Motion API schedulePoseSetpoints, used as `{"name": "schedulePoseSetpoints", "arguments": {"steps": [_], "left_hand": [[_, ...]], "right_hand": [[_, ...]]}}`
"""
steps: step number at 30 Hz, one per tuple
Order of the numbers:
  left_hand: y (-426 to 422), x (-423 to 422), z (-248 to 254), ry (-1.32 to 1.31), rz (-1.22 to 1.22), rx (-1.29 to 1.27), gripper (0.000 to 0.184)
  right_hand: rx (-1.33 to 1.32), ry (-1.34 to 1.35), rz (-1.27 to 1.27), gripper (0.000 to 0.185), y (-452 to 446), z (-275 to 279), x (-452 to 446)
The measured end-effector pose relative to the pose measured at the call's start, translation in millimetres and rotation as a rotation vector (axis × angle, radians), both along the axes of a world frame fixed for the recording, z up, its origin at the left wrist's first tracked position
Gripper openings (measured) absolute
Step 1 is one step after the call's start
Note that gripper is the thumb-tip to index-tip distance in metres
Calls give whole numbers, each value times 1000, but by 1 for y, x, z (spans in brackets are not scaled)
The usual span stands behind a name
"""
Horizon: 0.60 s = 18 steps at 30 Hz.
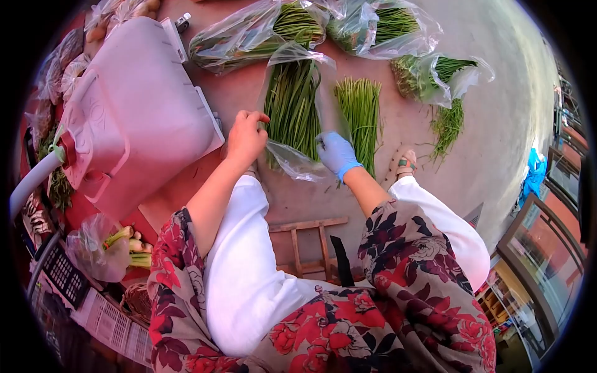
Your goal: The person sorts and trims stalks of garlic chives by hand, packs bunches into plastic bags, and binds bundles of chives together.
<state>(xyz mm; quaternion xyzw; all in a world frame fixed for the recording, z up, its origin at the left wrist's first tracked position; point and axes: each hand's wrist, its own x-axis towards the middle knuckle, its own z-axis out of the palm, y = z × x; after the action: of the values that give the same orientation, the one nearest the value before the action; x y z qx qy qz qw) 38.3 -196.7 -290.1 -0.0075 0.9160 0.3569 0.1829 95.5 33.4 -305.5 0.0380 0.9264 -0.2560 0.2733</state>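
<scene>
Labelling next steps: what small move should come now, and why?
Probably draw the clear plastic bag closer around the long green stalks: the left hand is at one side, the gloved right hand at the other, and loose plastic flares past the near stalk ends.

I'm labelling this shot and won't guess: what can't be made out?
In the head view:
What lies under the right hand: hidden by the hand itself.
Inside the pink jug: hidden by its walls.
Near end of the wooden frame: hidden by the trousers.
Rest of the shirt: cut off by the bottom edge.
</scene>
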Motion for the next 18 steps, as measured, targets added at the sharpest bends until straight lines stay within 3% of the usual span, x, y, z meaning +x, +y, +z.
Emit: {"name": "schedulePoseSetpoints", "arguments": {"steps": [2,5,8,9,12,13,16,18], "left_hand": [[-2,5,-5,259,-59,-134,26],[5,-1,19,532,-290,-89,24],[9,6,-1,339,-701,75,24],[7,14,-11,274,-794,-30,27],[3,30,-24,-205,-1143,-384,32],[0,34,-28,-199,-1169,-337,33],[-4,39,-26,-234,-1254,-244,33],[1,39,-21,-339,-1319,-248,30]], "right_hand": [[9,99,153,21,-9,-3,-1],[65,176,325,17,-35,3,-1],[-73,1,-26,17,-53,3,3],[-110,15,-211,20,-54,-15,10],[36,-385,-362,22,-42,-35,4],[4,-427,-358,28,-38,-38,5],[11,-379,-366,39,-48,-43,11],[-17,-252,-510,53,-65,-46,18]]}}
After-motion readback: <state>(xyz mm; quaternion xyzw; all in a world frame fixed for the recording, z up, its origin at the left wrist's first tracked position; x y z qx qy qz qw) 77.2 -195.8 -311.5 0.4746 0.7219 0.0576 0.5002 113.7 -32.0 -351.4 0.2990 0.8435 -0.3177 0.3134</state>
